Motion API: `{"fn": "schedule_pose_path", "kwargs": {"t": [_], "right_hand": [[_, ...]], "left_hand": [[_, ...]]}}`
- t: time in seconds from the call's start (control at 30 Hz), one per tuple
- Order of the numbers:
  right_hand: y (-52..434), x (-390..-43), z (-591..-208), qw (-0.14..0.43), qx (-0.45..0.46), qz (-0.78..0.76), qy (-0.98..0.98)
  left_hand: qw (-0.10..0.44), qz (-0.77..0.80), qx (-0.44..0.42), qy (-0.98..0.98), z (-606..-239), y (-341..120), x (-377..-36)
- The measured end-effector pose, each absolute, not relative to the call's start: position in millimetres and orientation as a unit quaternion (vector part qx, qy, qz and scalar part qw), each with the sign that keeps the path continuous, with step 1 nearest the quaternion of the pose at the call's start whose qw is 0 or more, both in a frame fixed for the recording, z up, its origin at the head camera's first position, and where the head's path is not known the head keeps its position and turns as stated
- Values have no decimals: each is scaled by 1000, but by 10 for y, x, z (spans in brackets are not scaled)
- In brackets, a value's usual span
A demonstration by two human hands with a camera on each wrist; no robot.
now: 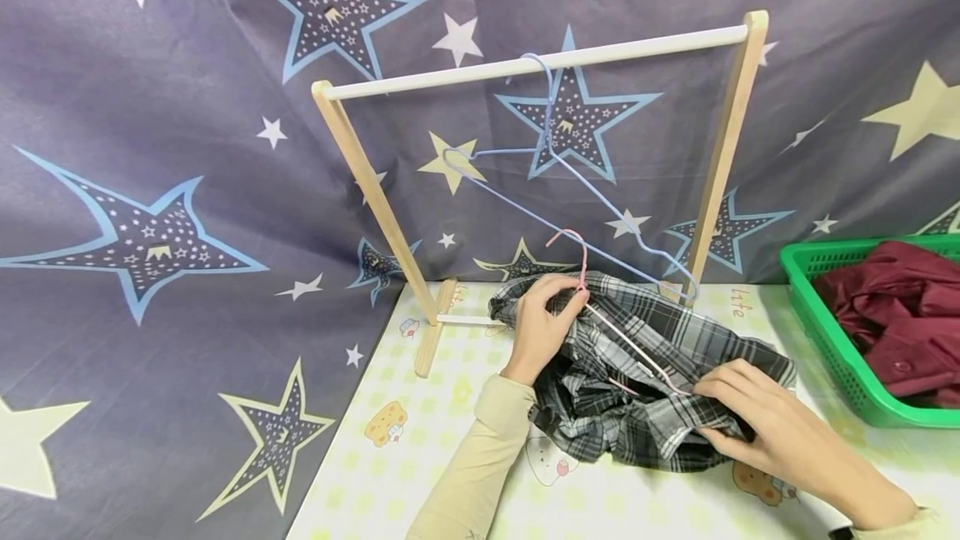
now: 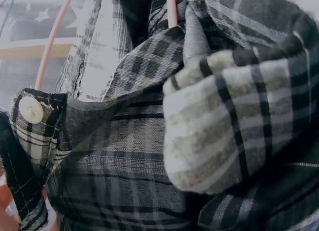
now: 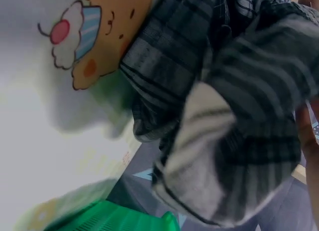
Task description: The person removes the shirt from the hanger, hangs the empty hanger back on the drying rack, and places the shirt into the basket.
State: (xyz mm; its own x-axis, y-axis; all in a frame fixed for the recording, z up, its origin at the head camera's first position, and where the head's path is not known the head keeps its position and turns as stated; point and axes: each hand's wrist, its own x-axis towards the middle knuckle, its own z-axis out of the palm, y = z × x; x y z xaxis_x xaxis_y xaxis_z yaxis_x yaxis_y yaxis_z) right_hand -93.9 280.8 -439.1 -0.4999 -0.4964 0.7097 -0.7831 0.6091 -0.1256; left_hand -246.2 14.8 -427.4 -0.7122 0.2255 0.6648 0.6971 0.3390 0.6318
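**A:** Head view first: what do the hands have?

**B:** A plaid shirt lies crumpled on the tabletop, just in front of the rack. A pink hanger lies partly inside the shirt, hook sticking up at the collar end.

**A:** And the left hand?

**B:** Its fingers are curled round the collar cloth and the hanger's neck, just under the hook. It grips both.

**A:** The right hand?

**B:** It sits at the shirt's near right edge, fingers bent and pinching cloth where the hanger's far arm disappears under the fabric.

**A:** Do the wrist views add anything?

**B:** Left wrist view is filled with plaid: a white button on a placket, and the pink wire running up behind the cloth. No fingers show there. Right wrist view is blurred: bunched plaid above a printed cupcake on the tabletop cover, and a green rim at the bottom.

**A:** What else is around?

**B:** A blue hanger hangs tilted from the rack's white bar. A green basket stands at the right, well apart from the left hand and near the right, with dark red clothes in it. A star-printed sheet hangs behind everything.
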Motion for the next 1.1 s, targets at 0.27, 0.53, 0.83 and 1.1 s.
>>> {"fn": "schedule_pose_path", "kwargs": {"t": [0.27, 0.53, 0.83, 1.1], "right_hand": [[2827, -866, -4367, 279, 382, 188, -860], [2840, -849, -4296, 280, 398, 187, -854], [2924, -820, -4342, 289, 401, 182, -850], [2960, -809, -4405, 312, 413, 237, -822]], "left_hand": [[261, -466, -267, -802, -4271, 181, -2459], [302, -481, -222, -792, -4264, 160, -2500], [314, -540, -189, -758, -4185, 168, -2597], [295, -557, -177, -756, -4179, 142, -2625]]}}
